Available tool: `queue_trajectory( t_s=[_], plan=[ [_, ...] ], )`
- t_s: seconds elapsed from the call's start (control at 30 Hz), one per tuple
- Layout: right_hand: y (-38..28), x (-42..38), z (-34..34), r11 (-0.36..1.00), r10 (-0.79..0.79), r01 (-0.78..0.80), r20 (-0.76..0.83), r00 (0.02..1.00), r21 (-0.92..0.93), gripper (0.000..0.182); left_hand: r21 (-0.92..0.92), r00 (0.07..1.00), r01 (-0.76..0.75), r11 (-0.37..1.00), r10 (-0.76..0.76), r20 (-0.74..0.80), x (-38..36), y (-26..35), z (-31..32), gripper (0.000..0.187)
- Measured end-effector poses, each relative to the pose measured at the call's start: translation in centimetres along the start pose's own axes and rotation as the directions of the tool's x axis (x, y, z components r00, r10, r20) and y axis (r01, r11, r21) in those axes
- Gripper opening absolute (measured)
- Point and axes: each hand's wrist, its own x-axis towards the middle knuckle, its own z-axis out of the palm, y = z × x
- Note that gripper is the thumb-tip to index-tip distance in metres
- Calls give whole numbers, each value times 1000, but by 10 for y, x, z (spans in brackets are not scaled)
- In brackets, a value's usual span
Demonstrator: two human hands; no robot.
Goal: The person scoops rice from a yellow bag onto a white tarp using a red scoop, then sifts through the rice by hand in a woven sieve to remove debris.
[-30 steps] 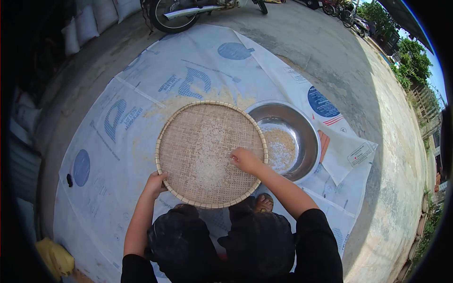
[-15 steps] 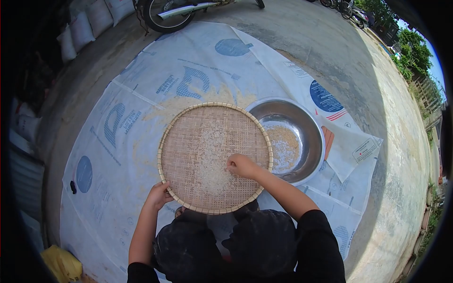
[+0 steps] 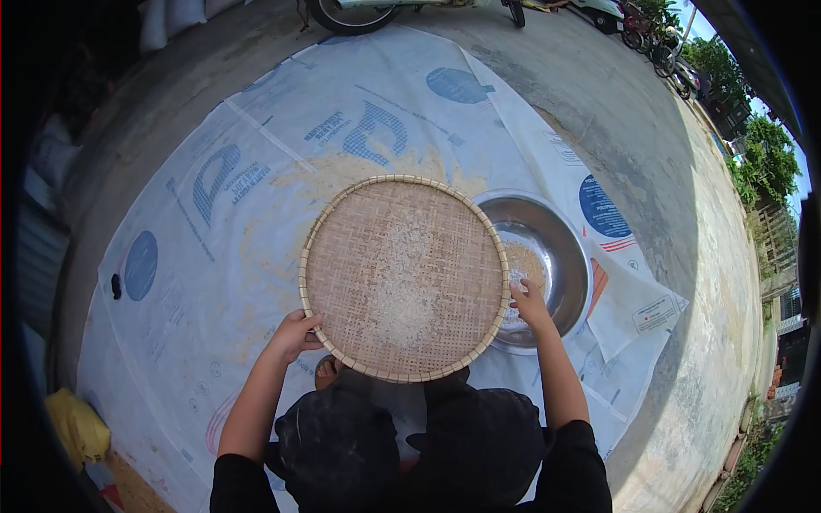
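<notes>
A round woven bamboo tray is held above my knees, with pale grains scattered down its middle. My left hand grips the rim at the lower left, thumb on top. At the right rim is my right hand, with its fingers at the edge, partly over the metal basin behind; how firmly they hold the rim is hard to make out. The wide metal basin stands to the right, partly hidden by the tray, with brownish and white grains inside.
A printed white sheet lies under everything, with husks strewn beyond the tray. A motorbike wheel stands at the top edge. A yellow sack is at the lower left. Pale concrete borders the right side.
My right hand has moved from the grains on the tray out to its right rim. My left hand stays on the rim. The view has shifted a little.
</notes>
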Motion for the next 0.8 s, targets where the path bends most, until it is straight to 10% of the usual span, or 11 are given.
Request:
queue_trajectory(
  t_s=[0.07,0.33,0.4,0.8],
  plan=[
    [-27,-6,15,955,163,-189,130,978,227,63,62,998,-1,998,-2,62,0,1,3,34],
    [2,19,53,992,-28,51,-193,981,115,52,110,994,73,991,-81,73,14,-8,2,38],
    [8,19,52,922,-4,49,-116,993,385,46,109,992,102,989,-110,64,17,-9,3,41],
    [4,-6,51,958,161,-119,-146,976,261,33,40,986,-5,999,-1,165,72,-5,-7,61]
  ],
)
